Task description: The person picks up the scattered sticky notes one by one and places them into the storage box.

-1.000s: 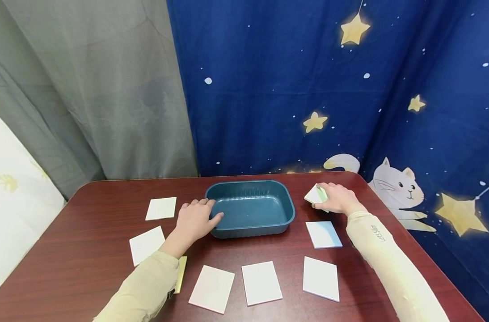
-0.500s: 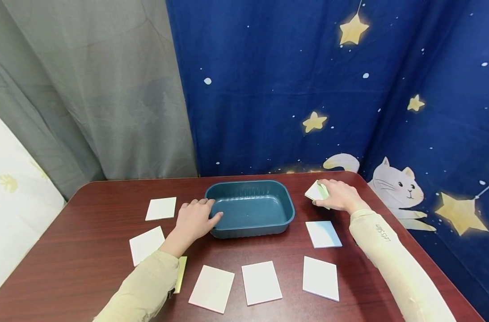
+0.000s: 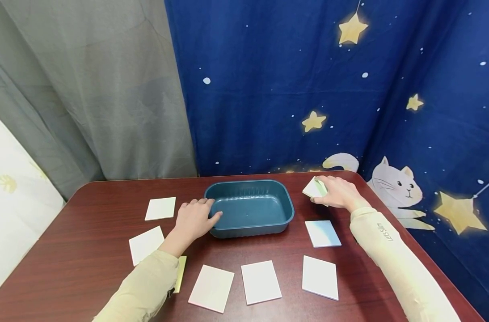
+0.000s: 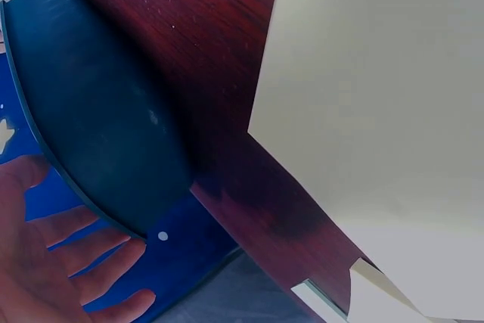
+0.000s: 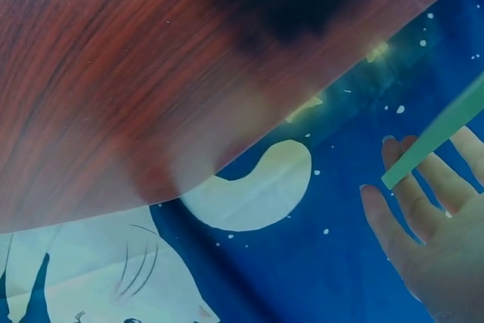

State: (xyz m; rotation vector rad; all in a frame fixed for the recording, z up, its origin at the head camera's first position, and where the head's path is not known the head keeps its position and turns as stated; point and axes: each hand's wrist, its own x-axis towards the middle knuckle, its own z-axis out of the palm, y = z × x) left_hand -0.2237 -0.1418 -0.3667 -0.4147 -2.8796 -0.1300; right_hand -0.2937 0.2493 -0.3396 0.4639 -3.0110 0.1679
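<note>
My right hand point(image 3: 341, 192) pinches a sticky note pad point(image 3: 314, 188) with a pale top and a green band, just right of the basin. In the right wrist view the green edge of the sticky note pad point(image 5: 439, 134) lies across my fingers point(image 5: 414, 202), held off the tabletop. A dark teal plastic basin point(image 3: 250, 230) stands at the back middle of the table. On its left rim rests my left hand point(image 3: 194, 219), fingers fairly straight and the thumb reaching over the inside. The left wrist view has those fingertips right at the basin rim point(image 4: 76, 187).
Several pale square pads lie around the basin: a bluish one point(image 3: 324, 234) at right, white ones point(image 3: 320, 278) in front, others point(image 3: 161, 208) at left. A yellow pad point(image 3: 181, 275) is partly under my left sleeve. Curtains point(image 3: 268, 89) hang behind the table's back edge.
My right hand has raised the sticky note pad slightly, a little toward the back. My left hand stays on the basin rim.
</note>
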